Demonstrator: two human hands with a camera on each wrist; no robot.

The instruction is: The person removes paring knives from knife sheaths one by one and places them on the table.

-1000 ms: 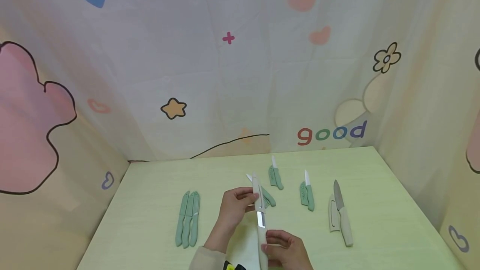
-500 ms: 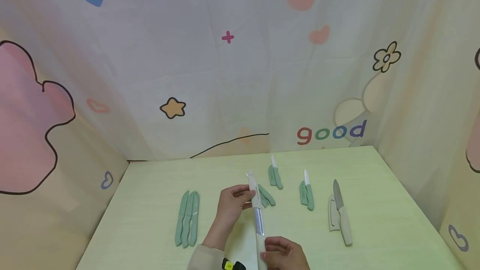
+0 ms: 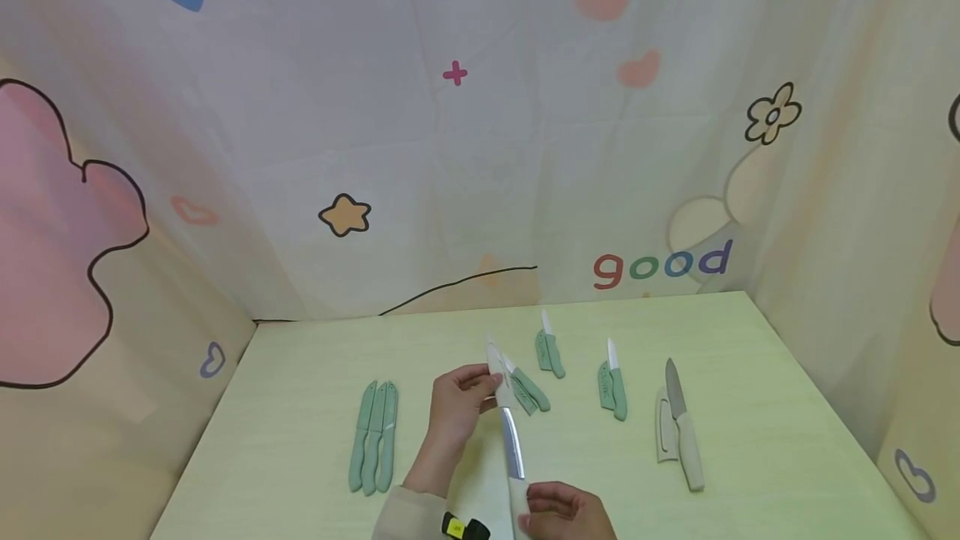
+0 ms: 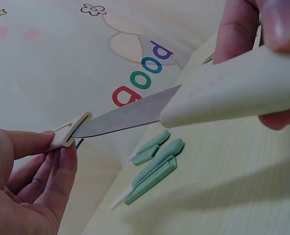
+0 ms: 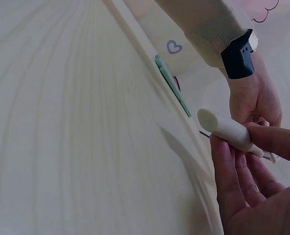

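Observation:
My left hand (image 3: 456,407) pinches a cream knife sheath (image 3: 498,375) between thumb and fingers. My right hand (image 3: 567,511) grips the cream handle (image 3: 519,505) of a kitchen knife, held over the table. Most of the bare steel blade (image 4: 135,113) shows between handle and sheath. In the left wrist view the blade tip is right at the slot of the sheath (image 4: 69,134), in line with it. The right wrist view shows the handle's butt end (image 5: 208,120) between the right thumb and fingers, with the left hand (image 5: 255,100) beyond.
Three green sheathed knives (image 3: 372,440) lie side by side at left. Behind the hands, green paring knives (image 3: 555,355) lie unsheathed, each beside its cover, one further right (image 3: 617,390). A cream-handled knife (image 3: 687,448) with bare blade lies at right beside its sheath (image 3: 666,432). A printed curtain (image 3: 450,148) surrounds the table.
The knife has drawn back toward me, away from the sheath, so more blade shows. The left hand and sheath have shifted slightly left, and the sheath has tilted left.

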